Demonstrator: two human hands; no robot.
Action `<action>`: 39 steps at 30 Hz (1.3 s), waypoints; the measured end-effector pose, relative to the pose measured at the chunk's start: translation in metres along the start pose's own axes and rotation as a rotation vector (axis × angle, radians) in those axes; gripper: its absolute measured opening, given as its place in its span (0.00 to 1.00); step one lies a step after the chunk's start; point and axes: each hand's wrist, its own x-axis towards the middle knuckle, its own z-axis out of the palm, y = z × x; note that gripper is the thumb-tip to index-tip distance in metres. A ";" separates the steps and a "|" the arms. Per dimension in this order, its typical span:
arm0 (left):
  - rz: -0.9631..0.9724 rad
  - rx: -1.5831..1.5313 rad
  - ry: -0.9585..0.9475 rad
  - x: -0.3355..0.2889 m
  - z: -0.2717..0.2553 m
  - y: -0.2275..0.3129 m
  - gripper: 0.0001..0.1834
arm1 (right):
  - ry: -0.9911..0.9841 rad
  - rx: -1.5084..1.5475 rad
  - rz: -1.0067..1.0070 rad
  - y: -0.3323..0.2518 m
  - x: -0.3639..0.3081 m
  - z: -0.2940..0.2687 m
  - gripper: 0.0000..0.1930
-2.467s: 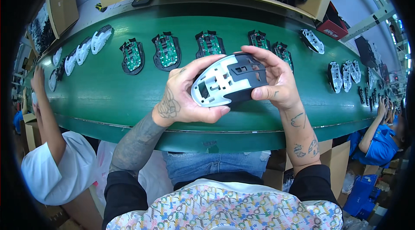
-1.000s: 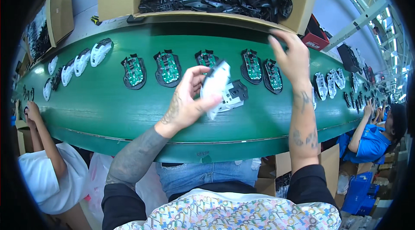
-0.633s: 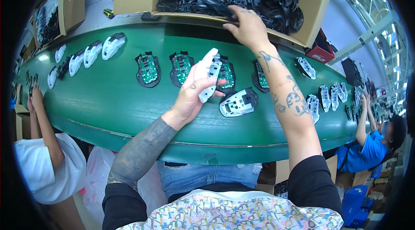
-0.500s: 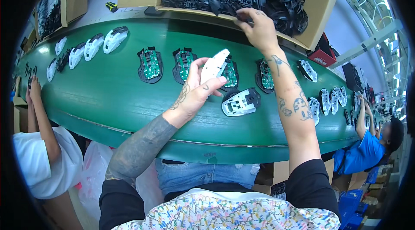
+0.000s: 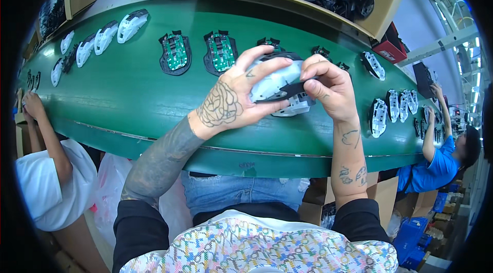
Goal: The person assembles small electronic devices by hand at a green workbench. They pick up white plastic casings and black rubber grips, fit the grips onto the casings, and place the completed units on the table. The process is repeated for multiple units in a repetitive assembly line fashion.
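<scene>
My left hand (image 5: 233, 91) is wrapped around a white computer mouse shell (image 5: 275, 82) with black edging, above the green conveyor belt. Between the thumb and fingers of my right hand (image 5: 331, 88) is a thin black plastic piece (image 5: 294, 90), touching the side of the shell. Below my hands lies another white mouse shell (image 5: 294, 110), partly covered by them. Mouse bases with green circuit boards (image 5: 174, 53) stand in a row on the belt (image 5: 128, 103), some partly hidden behind my hands.
A carton (image 5: 308, 3) full of black plastic parts stands beyond the belt. White mouse shells lie at left (image 5: 105, 37) and right (image 5: 379, 119). Co-workers reach in from the far left (image 5: 46, 129) and far right (image 5: 436, 160). A red box (image 5: 390, 44) sits at the back right.
My right hand has come back from the carton's edge and now holds the black piece against the shell. My left hand has turned, and the shell in it too.
</scene>
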 end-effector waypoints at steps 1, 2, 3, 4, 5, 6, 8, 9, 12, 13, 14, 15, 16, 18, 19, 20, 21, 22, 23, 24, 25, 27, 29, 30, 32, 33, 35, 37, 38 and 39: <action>-0.040 -0.038 -0.052 -0.001 0.000 0.003 0.41 | 0.002 -0.004 0.006 0.001 -0.001 0.001 0.08; -0.035 -0.040 -0.067 -0.002 -0.001 0.004 0.42 | 0.004 -0.009 0.011 0.001 -0.001 0.002 0.08; -0.031 -0.041 -0.083 -0.003 -0.002 0.005 0.42 | 0.006 -0.013 0.017 0.002 -0.002 0.003 0.08; -0.025 -0.043 -0.094 -0.002 -0.002 0.005 0.43 | 0.017 -0.047 0.021 0.002 -0.001 0.003 0.08; -0.015 -0.021 -0.111 -0.002 -0.003 0.004 0.45 | 0.028 -0.081 0.025 0.002 -0.001 0.002 0.08; -0.015 -0.020 -0.118 -0.003 -0.004 0.004 0.45 | 0.040 -0.115 0.029 0.002 -0.001 0.002 0.08; -0.011 -0.020 -0.135 -0.003 -0.004 0.002 0.45 | 0.058 -0.116 0.044 0.004 -0.001 0.002 0.08; 0.016 -0.008 -0.126 -0.004 -0.004 0.000 0.45 | 0.068 -0.117 0.051 0.004 -0.001 0.003 0.08; 0.083 0.036 -0.101 -0.005 -0.003 -0.004 0.45 | 0.115 -0.018 0.089 0.005 -0.002 0.005 0.09; 0.095 0.056 -0.093 -0.005 -0.004 -0.003 0.45 | 0.117 -0.010 0.096 0.005 -0.002 0.005 0.09; 0.106 0.075 -0.085 -0.005 -0.004 -0.003 0.44 | 0.119 -0.002 0.102 0.005 -0.002 0.005 0.09; 0.112 0.087 -0.084 -0.005 -0.004 -0.004 0.45 | 0.121 0.007 0.108 0.006 -0.002 0.005 0.09; 0.116 0.101 -0.084 -0.006 -0.004 -0.004 0.45 | 0.147 -0.041 0.083 0.007 -0.001 0.007 0.09; 0.099 0.102 -0.057 -0.007 -0.005 -0.003 0.45 | 0.199 -0.136 0.031 0.009 0.000 0.014 0.08; 0.081 0.088 -0.030 -0.006 -0.005 -0.002 0.45 | 0.210 -0.133 0.038 0.010 0.000 0.016 0.10; 0.063 0.074 -0.003 -0.006 -0.005 -0.001 0.46 | 0.220 -0.130 0.044 0.012 0.000 0.019 0.12; 0.062 0.102 -0.002 -0.007 -0.005 -0.003 0.46 | 0.232 -0.127 0.050 0.012 -0.001 0.021 0.15; 0.036 0.074 0.028 -0.006 -0.006 -0.002 0.46 | 0.261 -0.052 0.080 0.010 0.001 0.024 0.18; 0.010 0.044 0.057 -0.007 -0.006 -0.001 0.46 | 0.291 0.022 0.109 0.005 0.002 0.028 0.22; -0.016 0.015 0.085 -0.007 -0.006 0.001 0.46 | 0.322 0.097 0.138 0.003 0.004 0.030 0.25; -0.091 -0.094 0.088 -0.010 -0.004 0.001 0.48 | 0.299 0.177 0.156 0.006 0.004 0.028 0.28; -0.110 -0.192 0.101 -0.013 0.000 0.004 0.49 | 0.253 0.335 0.191 0.017 0.004 0.021 0.35; -0.063 -0.213 0.106 -0.012 0.001 0.002 0.52 | 0.207 0.432 0.150 0.016 0.003 0.019 0.36; -0.047 -0.194 0.100 -0.010 -0.001 0.002 0.52 | 0.184 0.479 0.130 0.015 0.002 0.018 0.37; -0.023 -0.146 0.084 -0.010 -0.005 0.006 0.53 | 0.164 0.491 0.089 0.014 0.002 0.018 0.38; -0.038 -0.141 0.060 -0.011 -0.007 0.007 0.54 | 0.158 0.482 0.079 0.013 0.001 0.017 0.38; -0.028 -0.138 0.044 -0.012 -0.009 0.006 0.54 | 0.158 0.466 0.082 0.012 0.000 0.016 0.38; -0.057 -0.190 0.043 -0.013 -0.009 0.005 0.53 | 0.163 0.452 0.101 0.014 -0.001 0.015 0.39; -0.091 -0.245 0.048 -0.015 -0.008 0.004 0.52 | 0.167 0.446 0.101 0.012 0.000 0.017 0.40; -0.125 -0.299 0.054 -0.016 -0.007 0.004 0.51 | 0.170 0.439 0.101 0.008 0.002 0.020 0.42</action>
